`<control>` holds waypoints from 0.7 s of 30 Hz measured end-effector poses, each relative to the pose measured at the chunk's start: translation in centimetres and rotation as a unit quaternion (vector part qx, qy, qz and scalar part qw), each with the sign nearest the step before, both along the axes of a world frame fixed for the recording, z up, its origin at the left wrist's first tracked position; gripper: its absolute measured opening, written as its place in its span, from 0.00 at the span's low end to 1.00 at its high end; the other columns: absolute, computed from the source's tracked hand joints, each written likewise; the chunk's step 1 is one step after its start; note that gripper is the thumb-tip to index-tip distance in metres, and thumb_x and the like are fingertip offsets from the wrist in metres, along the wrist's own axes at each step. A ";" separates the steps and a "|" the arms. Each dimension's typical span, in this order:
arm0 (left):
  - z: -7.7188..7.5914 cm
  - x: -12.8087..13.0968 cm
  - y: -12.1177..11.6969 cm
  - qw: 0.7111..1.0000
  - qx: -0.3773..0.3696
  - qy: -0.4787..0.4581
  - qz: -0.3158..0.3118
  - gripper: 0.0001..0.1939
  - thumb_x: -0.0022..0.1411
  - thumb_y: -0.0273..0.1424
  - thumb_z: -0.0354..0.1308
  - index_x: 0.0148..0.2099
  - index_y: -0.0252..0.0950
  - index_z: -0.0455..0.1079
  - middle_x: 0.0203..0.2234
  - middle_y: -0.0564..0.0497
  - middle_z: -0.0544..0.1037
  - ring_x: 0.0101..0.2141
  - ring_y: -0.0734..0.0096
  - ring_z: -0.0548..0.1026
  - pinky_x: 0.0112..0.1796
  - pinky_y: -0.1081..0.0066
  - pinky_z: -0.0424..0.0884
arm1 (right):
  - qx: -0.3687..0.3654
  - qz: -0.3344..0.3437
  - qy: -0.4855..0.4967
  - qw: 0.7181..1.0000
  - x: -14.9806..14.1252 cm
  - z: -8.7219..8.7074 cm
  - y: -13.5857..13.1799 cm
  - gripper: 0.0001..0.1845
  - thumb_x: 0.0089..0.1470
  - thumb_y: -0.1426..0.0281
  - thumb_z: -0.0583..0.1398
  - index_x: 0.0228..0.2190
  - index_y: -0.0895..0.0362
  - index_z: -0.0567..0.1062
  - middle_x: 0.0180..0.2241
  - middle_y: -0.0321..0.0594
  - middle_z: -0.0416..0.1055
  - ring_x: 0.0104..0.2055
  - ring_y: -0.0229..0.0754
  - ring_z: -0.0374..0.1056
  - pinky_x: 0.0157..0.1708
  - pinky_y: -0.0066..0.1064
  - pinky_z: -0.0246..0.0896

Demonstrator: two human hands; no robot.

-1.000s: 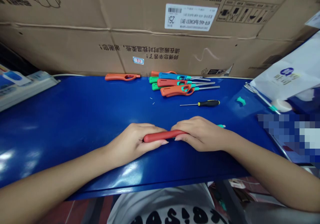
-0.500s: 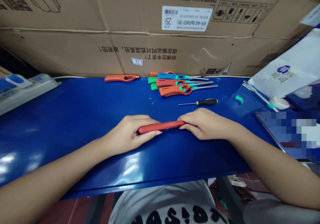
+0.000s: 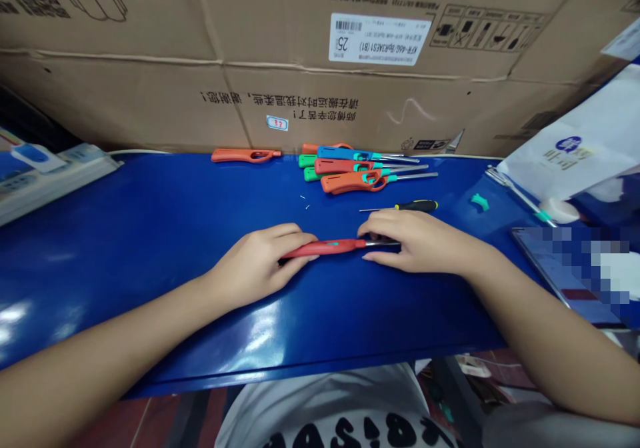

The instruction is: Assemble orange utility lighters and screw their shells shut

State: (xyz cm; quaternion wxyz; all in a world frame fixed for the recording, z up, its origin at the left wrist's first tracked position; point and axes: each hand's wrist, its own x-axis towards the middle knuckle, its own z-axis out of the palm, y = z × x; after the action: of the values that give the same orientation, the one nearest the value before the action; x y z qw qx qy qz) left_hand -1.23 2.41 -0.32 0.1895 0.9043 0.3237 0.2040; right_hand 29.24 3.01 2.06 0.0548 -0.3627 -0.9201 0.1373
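Note:
My left hand is closed round the rear of the handle of a red gas lighter, held edge-up over the blue table. A teal trigger shows in its side, and a metal tube sticks out to the right. About that tube curves my right hand, thumb and fingers apart and not pressed on it; the tube's far end runs in towards the palm. Just beyond my right hand lies a screwdriver with a black and yellow handle, partly hidden by the fingers.
Several lighters, including an orange one, lie piled at the back. An orange lighter body without a tube is to their left. A teal piece, a white bag and a power strip flank them. A cardboard box stands behind.
My right fingers have opened and come off the red lighter's front end, baring the metal tube. My left hand keeps its hold, and the lighter has turned slightly.

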 end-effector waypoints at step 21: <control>-0.1 -0.4 -0.1 0.992 0.121 0.008 0.027 0.15 0.73 0.32 0.52 0.58 0.36 0.72 0.46 0.44 0.80 0.41 0.65 0.80 0.41 0.69 0.76 | 0.181 0.020 -0.005 0.983 -0.1 -0.7 0.5 0.17 0.69 0.64 0.56 0.50 0.60 0.79 0.44 0.49 0.81 0.43 0.49 0.76 0.45 0.41 0.68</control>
State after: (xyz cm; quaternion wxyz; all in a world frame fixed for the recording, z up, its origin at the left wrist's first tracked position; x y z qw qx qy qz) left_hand -1.68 2.34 -0.41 0.0709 0.9131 0.3223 0.2395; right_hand 29.13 3.50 1.34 0.1128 -0.3294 -0.9369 -0.0323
